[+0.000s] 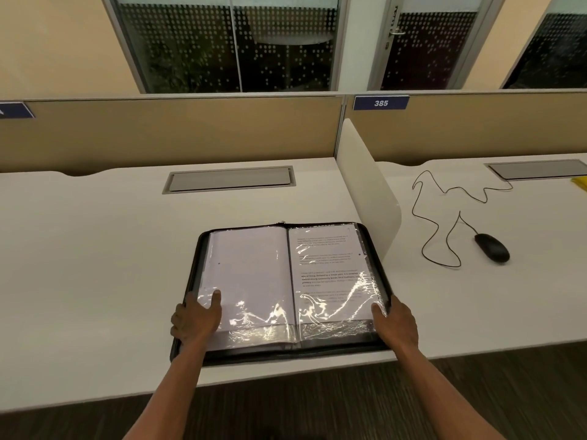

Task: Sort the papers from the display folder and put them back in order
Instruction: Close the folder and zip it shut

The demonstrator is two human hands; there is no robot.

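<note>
Lying open on a white bench (95, 265), a black folder (286, 290) shows papers in shiny sleeves. Both hands, left (197, 319) and right (397, 325), grip its near corners, thumbs on top. Beyond a divider (365, 185) sits a mouse (492, 247); dark windows (238, 42) behind.

Only the person's two forearms and hands show, entering from the bottom edge of the head view. Both forearms are bare along the whole visible length: no sleeve, cuff or glove covers them. The left hand (196, 319) carries no ring, and its wrist has no watch, band or bracelet. The right hand (397, 322) is equally unadorned, with a bare wrist and bare fingers. The forearms are slim and taper toward the wrists. The knuckles of the left hand show as a row of small bumps. Fingernails are too small and dim to make out in this light.
</note>
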